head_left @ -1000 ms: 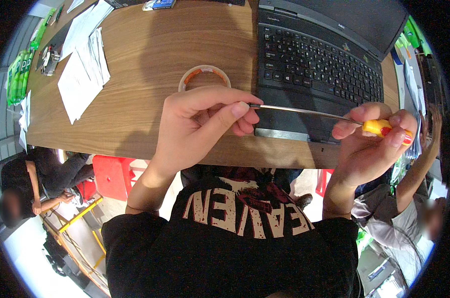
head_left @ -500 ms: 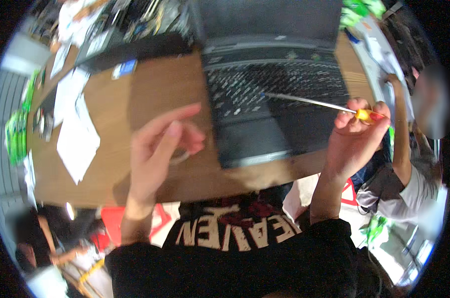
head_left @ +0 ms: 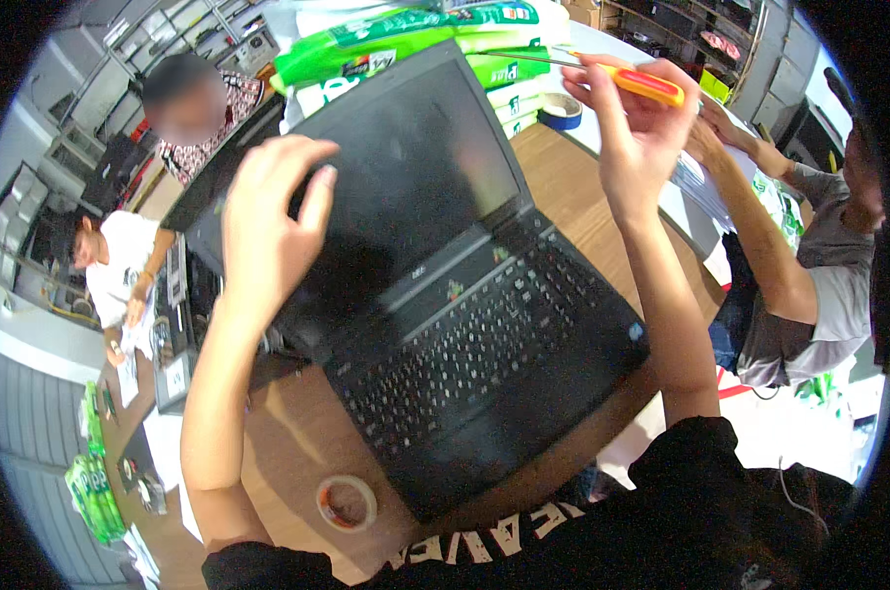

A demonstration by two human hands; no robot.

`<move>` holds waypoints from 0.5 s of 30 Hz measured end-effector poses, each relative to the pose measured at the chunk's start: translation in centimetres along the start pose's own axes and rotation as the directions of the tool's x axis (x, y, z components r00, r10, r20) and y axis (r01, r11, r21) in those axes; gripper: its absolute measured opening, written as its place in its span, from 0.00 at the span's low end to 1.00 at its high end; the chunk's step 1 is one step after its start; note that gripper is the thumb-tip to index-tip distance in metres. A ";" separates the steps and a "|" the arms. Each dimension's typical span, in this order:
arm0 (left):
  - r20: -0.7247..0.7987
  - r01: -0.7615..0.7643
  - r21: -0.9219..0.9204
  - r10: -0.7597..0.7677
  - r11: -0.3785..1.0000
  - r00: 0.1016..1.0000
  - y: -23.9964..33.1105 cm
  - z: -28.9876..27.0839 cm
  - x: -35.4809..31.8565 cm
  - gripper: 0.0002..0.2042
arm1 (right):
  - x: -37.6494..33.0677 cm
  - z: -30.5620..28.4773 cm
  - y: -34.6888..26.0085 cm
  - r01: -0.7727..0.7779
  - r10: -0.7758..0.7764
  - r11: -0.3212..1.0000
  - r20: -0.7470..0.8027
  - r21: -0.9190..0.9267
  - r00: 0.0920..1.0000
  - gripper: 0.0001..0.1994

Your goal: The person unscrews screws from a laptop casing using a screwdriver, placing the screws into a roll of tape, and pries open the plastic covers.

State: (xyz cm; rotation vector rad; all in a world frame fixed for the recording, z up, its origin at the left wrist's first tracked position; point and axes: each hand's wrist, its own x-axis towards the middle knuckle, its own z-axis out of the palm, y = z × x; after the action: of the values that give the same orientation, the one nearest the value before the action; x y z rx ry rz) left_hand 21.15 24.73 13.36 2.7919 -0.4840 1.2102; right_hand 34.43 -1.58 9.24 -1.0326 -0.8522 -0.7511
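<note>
The right hand [head_left: 633,138] pinches a screwdriver [head_left: 622,77] up at one o'clock, away from the laptop [head_left: 435,295]. The left hand [head_left: 268,221], fingers spread, rests at its screen edge.

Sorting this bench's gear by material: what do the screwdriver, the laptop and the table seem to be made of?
Screwdriver in the right hand: glossy orange handle, probably plastic, with a thin shaft that looks metal. Laptop: matte black casing, likely plastic. Table: brown wood-grain surface, wood or laminate; cannot tell which.

- bright, even indoor light with soft shadows on the wooden surface [head_left: 297,433]
- strong fisheye bending, dark vignette at the rim
- slight motion blur overall
</note>
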 end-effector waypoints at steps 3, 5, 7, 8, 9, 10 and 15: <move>-0.033 0.092 0.225 -0.087 0.970 0.996 -5.0 2.1 2.4 0.10 | 1.5 0.0 4.0 0.062 -0.058 0.990 0.035 -0.124 0.998 0.16; 0.047 0.327 0.172 -0.340 0.929 0.939 -7.3 3.0 2.5 0.14 | 1.8 0.8 5.6 0.110 -0.103 0.990 0.076 -0.089 0.992 0.16; 0.107 0.496 0.122 -0.508 0.860 0.854 -7.3 4.0 1.8 0.21 | 1.7 0.9 7.0 0.124 -0.118 0.990 0.085 -0.069 0.989 0.16; 0.110 0.537 0.288 -0.584 0.793 0.804 -7.0 4.3 1.6 0.24 | 1.8 0.8 7.4 0.158 -0.142 0.980 0.128 -0.124 0.981 0.16; 0.077 0.515 0.377 -0.580 0.770 0.811 -6.5 4.7 1.5 0.25 | 1.8 0.7 7.8 0.193 -0.162 0.965 0.175 -0.179 0.971 0.16; 0.045 0.491 0.462 -0.572 0.739 0.819 -6.2 4.9 1.4 0.25 | 1.7 0.7 8.2 0.190 -0.159 0.965 0.171 -0.181 0.972 0.16; 0.014 0.510 0.418 -0.567 0.752 0.824 -6.1 5.0 1.7 0.26 | 2.1 0.8 9.1 0.174 -0.152 0.976 0.158 -0.132 0.976 0.17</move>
State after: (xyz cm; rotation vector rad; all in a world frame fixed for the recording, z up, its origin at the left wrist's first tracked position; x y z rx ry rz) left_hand 27.60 29.21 11.58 3.0052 0.6250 1.0599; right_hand 43.02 1.93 7.56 -1.1679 -1.0306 -0.8949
